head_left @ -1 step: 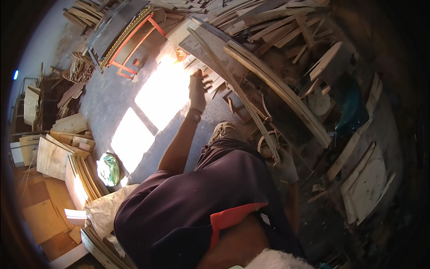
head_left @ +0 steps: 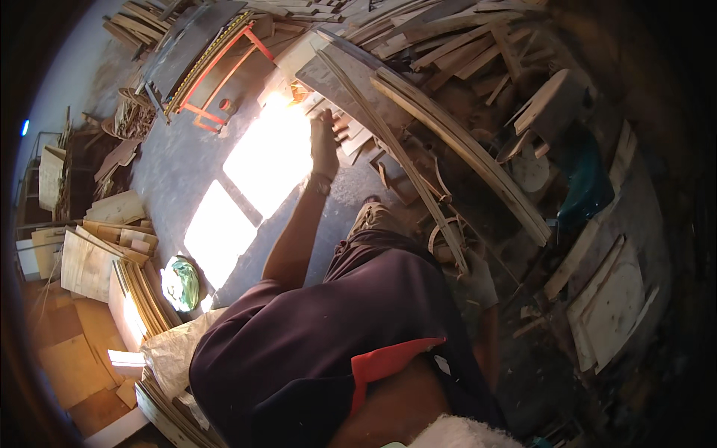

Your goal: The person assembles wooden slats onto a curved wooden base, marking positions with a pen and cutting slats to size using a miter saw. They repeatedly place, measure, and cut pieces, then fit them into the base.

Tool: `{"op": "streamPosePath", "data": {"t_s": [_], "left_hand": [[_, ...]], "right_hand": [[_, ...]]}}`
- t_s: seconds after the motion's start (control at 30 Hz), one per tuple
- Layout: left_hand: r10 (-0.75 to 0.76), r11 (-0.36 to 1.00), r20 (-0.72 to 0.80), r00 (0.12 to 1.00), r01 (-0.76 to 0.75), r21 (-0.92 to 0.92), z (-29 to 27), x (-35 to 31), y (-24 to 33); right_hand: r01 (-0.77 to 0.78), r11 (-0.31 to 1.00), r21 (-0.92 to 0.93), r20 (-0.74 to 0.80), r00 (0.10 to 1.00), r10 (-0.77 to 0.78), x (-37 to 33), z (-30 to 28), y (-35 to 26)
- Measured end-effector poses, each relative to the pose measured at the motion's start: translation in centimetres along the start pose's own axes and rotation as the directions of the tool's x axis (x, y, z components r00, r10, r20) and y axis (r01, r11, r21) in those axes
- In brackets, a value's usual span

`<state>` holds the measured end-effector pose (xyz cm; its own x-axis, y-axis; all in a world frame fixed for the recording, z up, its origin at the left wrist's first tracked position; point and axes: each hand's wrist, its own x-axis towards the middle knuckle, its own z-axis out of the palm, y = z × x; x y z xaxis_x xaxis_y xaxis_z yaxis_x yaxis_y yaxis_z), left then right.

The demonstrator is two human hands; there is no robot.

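My left hand (head_left: 325,145) is held out in front of me, with a band at the wrist. Its fingers are slightly bent and apart, and nothing shows in them. Low on the right, my right hand (head_left: 478,278), pale as if gloved, is closed around the near end of a long thin wooden strip (head_left: 399,153). From there the strip runs away from me, up and to the left, toward a flat grey-brown board (head_left: 336,78). Shadow hides part of the right hand's fingers.
Several long planks (head_left: 463,149) lie right of the strip, beside a wood pile (head_left: 478,56). A red-framed stand (head_left: 224,75) is far left. Stacked boards (head_left: 93,261) and a green-white bag (head_left: 181,284) sit at left. A teal object (head_left: 586,183) and pale panels (head_left: 612,306) are at right.
My left hand has shifted slightly left and toward the far side. A foot tip now shows beyond my trouser leg. My right hand keeps its hold on the strip.
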<state>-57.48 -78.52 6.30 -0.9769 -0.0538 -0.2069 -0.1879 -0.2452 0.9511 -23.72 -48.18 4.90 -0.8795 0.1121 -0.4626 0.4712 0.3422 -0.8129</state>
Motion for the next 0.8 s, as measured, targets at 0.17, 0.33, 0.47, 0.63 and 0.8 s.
{"op": "streamPosePath", "data": {"t_s": [0.17, 0.33, 0.47, 0.63, 0.8], "left_hand": [[-0.020, 1.000, 0.059, 0.998, 0.020, 0.009, 1.4, 9.2, -0.7], [-0.117, 0.991, 0.239, 0.964, 0.128, -0.029, 3.3, 13.2, -5.1], [-0.243, 0.970, 0.211, 0.947, 0.242, 0.029, 4.6, 15.5, -8.1], [-0.233, 0.967, 0.206, 0.950, 0.249, -0.051, 6.1, 17.7, -10.2], [-0.224, 0.971, 0.214, 0.951, 0.237, -0.036, 7.2, 19.0, -10.7]], "right_hand": [[0.038, 0.997, 0.074, 0.006, 0.999, -0.039, -1.7, -2.0, 3.8], [-0.167, 0.984, -0.054, -0.121, 0.980, 0.160, -2.1, -4.3, 3.9], [-0.229, 0.811, -0.538, -0.431, 0.902, -0.031, -0.2, -6.7, 4.0], [-0.447, 0.637, -0.628, -0.633, 0.770, -0.084, 3.4, -7.3, 4.8], [-0.583, 0.555, -0.594, -0.728, 0.683, -0.062, 6.0, -7.3, 3.9]]}}
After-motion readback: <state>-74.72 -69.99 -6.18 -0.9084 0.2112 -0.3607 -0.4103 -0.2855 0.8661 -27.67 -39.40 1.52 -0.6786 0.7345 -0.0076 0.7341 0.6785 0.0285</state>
